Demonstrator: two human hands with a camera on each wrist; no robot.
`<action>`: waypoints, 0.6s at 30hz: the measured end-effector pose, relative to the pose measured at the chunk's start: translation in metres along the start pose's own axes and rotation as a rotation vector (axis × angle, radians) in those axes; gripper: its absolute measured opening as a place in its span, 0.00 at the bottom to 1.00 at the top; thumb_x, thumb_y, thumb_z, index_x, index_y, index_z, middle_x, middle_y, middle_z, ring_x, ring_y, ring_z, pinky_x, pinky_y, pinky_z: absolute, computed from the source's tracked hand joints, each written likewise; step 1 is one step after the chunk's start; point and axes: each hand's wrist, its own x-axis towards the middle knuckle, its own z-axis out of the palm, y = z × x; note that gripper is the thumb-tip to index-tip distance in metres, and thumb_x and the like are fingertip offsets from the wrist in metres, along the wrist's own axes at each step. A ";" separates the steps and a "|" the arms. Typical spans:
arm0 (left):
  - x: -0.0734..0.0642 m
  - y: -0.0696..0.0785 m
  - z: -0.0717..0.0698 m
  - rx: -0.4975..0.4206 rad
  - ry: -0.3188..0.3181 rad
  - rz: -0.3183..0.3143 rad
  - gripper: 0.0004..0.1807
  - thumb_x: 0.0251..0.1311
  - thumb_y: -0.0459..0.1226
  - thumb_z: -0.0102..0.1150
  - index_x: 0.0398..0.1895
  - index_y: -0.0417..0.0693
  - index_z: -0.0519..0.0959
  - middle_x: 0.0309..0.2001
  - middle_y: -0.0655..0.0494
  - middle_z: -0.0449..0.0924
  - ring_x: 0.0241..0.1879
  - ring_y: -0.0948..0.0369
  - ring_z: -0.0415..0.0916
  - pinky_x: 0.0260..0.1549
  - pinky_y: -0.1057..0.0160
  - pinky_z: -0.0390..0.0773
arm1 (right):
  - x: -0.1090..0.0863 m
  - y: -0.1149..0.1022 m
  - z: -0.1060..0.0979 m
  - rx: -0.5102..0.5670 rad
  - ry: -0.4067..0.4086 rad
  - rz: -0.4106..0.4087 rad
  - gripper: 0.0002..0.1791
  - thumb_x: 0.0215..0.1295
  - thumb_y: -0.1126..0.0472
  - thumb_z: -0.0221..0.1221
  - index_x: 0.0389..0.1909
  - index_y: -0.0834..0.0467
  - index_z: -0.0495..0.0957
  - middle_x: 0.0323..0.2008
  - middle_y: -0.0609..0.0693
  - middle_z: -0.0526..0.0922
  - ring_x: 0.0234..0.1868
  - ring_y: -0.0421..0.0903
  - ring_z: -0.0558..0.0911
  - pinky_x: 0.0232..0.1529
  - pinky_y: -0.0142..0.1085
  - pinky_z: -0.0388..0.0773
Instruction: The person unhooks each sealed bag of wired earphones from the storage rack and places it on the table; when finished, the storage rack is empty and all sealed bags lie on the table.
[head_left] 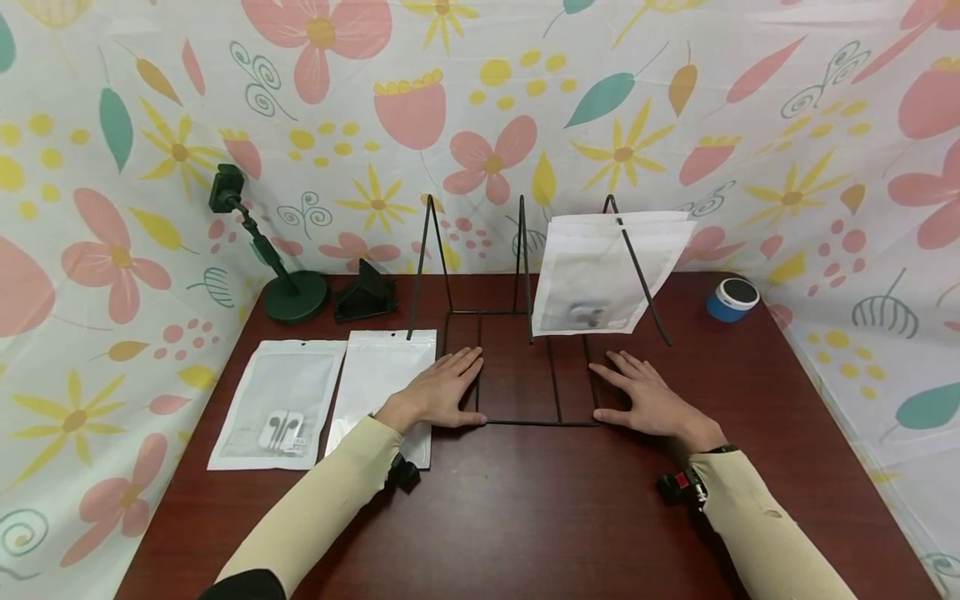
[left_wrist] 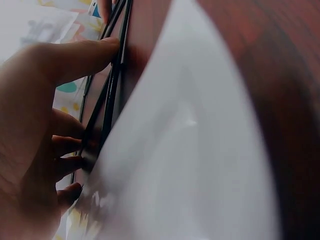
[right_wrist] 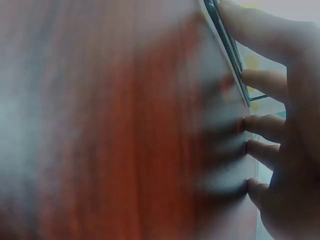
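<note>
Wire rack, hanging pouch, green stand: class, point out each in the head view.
Wire rack (head_left: 543,423): head view, front base bar.
Hanging pouch (head_left: 588,271): head view, its middle.
Green stand (head_left: 295,297): head view, round base.

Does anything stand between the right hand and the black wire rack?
Nothing visible stands between them: the right hand touches the wire rack at its near right corner.
</note>
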 end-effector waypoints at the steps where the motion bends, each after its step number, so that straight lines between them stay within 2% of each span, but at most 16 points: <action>1: 0.000 0.000 0.000 -0.002 -0.002 -0.002 0.56 0.57 0.70 0.50 0.78 0.43 0.47 0.79 0.49 0.38 0.78 0.53 0.37 0.74 0.52 0.47 | 0.000 0.000 -0.001 -0.001 0.002 -0.002 0.44 0.60 0.38 0.63 0.73 0.53 0.62 0.73 0.68 0.53 0.74 0.69 0.49 0.66 0.68 0.44; 7: 0.001 0.000 0.001 0.006 -0.011 -0.005 0.57 0.57 0.71 0.48 0.78 0.44 0.46 0.79 0.50 0.37 0.78 0.54 0.36 0.74 0.53 0.47 | 0.001 0.000 -0.004 -0.005 0.026 -0.004 0.42 0.60 0.40 0.63 0.70 0.57 0.66 0.71 0.70 0.58 0.72 0.70 0.54 0.66 0.68 0.49; 9: 0.001 0.000 0.002 0.010 -0.009 -0.002 0.57 0.57 0.71 0.48 0.78 0.43 0.46 0.79 0.50 0.37 0.78 0.54 0.36 0.74 0.53 0.47 | 0.001 0.000 -0.006 -0.006 0.048 -0.004 0.40 0.61 0.41 0.64 0.68 0.58 0.68 0.69 0.68 0.63 0.71 0.69 0.58 0.65 0.66 0.54; 14: 0.001 -0.001 0.003 0.015 0.001 0.012 0.57 0.57 0.71 0.47 0.78 0.42 0.47 0.79 0.48 0.38 0.78 0.53 0.37 0.74 0.52 0.47 | 0.001 0.001 -0.010 0.010 0.153 -0.041 0.30 0.63 0.50 0.65 0.62 0.61 0.73 0.59 0.61 0.76 0.62 0.61 0.72 0.59 0.57 0.68; 18: 0.000 -0.001 0.004 0.018 0.006 0.010 0.57 0.58 0.71 0.47 0.78 0.42 0.47 0.79 0.48 0.38 0.78 0.53 0.37 0.74 0.52 0.47 | 0.001 0.000 -0.013 0.028 0.229 -0.051 0.26 0.63 0.54 0.65 0.59 0.60 0.76 0.55 0.57 0.80 0.58 0.57 0.76 0.55 0.54 0.72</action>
